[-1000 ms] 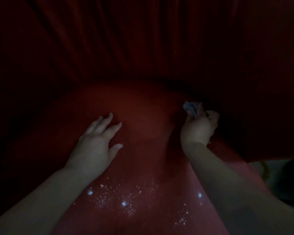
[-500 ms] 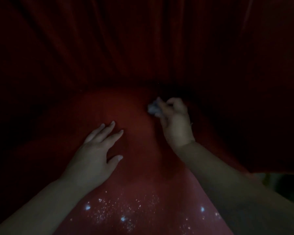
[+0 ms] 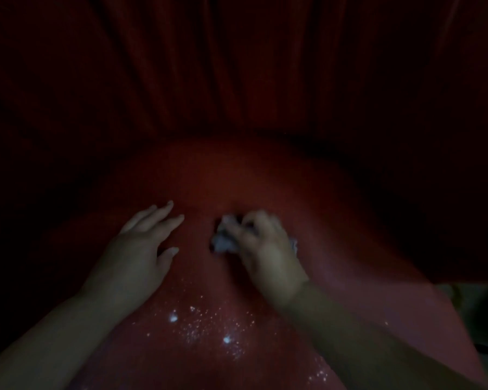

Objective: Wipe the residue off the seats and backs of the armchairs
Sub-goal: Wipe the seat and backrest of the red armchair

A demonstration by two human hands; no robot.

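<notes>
Specks of pale residue [image 3: 200, 327] glitter nearest you on the red seat [image 3: 203, 181] — beyond them your left hand [image 3: 141, 249] lies flat, fingers straight, while your right hand [image 3: 268, 249] grips a crumpled cloth [image 3: 223, 240] against the seat; dark pleated chair back [image 3: 237, 66] behind.

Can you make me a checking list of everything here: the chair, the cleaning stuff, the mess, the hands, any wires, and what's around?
Surface: red armchair seat, dimly lit.
Job's things: crumpled pale wipe pressed on the seat.
Clutter: white speckled residue near the seat's front edge.
Hands: left hand flat on the seat, fingers spread; right hand grips the wipe, blurred.
Cables: nothing seen.
Surroundings: pleated dark red chair back; beyond it, too dark to tell.
</notes>
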